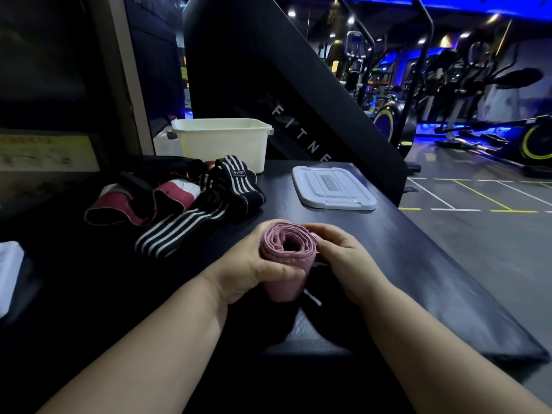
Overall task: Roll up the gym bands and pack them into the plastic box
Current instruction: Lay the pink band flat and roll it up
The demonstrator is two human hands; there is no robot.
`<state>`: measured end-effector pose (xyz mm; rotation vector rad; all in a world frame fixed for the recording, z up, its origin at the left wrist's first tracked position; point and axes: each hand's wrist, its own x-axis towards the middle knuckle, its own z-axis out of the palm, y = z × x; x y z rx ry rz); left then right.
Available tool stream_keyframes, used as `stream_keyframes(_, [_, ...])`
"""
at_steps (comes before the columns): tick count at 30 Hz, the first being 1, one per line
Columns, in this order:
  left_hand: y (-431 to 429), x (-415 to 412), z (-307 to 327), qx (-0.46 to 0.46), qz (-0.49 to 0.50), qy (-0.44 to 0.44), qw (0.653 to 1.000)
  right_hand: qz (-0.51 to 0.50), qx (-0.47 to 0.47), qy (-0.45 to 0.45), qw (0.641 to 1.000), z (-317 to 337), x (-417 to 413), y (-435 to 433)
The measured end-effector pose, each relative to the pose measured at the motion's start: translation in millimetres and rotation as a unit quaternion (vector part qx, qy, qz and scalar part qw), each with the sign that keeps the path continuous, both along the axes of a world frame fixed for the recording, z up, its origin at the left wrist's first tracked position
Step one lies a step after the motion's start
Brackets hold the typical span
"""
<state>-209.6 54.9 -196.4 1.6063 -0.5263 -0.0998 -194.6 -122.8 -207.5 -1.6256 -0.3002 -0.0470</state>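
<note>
The pink band roll point(288, 249) sits between both hands, and the coming move turns on how it lies from the plastic box point(222, 144). The box stands open well beyond the fingers and off to their left, so the left hand point(254, 264) is the nearer one for carrying the roll across. The left hand grips the roll from its left side, with the thumb curled across the near face. The right hand point(343, 258) curls its fingers round the right and far side, so the roll is clamped from both flanks. The spiral end faces up toward the camera, and the long axis runs down between the palms. It seems to stand roughly on end, though the lower end is hidden in dark fabric and I cannot tell whether a loose tail remains. Unrolled bands lie ahead and left of the fingers, between them and the box: a black-and-white striped band point(185, 225) and a red band point(176, 192). The box lid point(331, 188) rests apart, beyond the right-hand fingers.
</note>
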Motion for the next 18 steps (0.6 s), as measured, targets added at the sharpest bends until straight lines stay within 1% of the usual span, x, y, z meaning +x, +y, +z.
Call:
stream_keyframes(5, [-1.1,0.4,-1.4,0.001,0.001,-0.001,1.0,-0.038,-0.022,-0.033,0.999,2.1,-1.2,2.6])
stream_keyframes(9, [-2.3,-1.2,-1.4,-0.005,0.002,-0.003,1.0,-0.07,-0.008,-0.044,0.997,0.7,1.0,1.0])
stream_keyframes(11, [-2.3,-1.6,-2.4,-0.009,0.002,0.001,1.0,-0.07,0.024,-0.041,0.996,1.1,0.9,0.0])
stream_keyframes(15, [-2.6,-1.8,-4.2,-0.017,0.008,0.013,1.0,-0.033,0.124,-0.015,0.992,3.7,0.5,-1.0])
stream_keyframes(18, [-1.7,-0.6,-7.5,-0.017,0.018,0.025,0.999,-0.016,0.148,-0.004,0.989,5.6,-0.2,-0.7])
